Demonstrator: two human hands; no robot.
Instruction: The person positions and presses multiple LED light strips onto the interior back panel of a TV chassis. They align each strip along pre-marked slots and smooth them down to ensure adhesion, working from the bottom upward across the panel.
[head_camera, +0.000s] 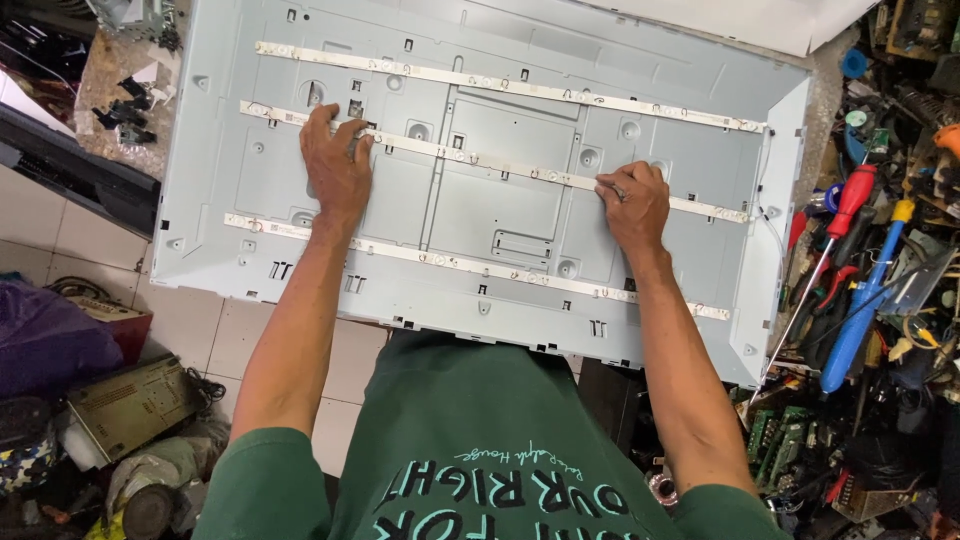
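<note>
A large pale grey metal back panel (500, 210) of a flat screen lies in front of me. Three long white light strips run across it: a far strip (500, 82), a middle strip (480, 160) and a near strip (470, 265). My left hand (335, 165) rests flat on the panel with its fingertips on the left part of the middle strip. My right hand (632, 205) presses or pinches the same strip further right, fingers curled over it. Neither hand lifts anything.
Right of the panel lies a cluttered heap of tools: a red-handled screwdriver (850, 200), a blue-handled screwdriver (862, 305), circuit boards (790, 440). On the tiled floor at left sit an old electronic chassis (130, 405) and a purple bag (50, 340). A black bar (80, 170) lies upper left.
</note>
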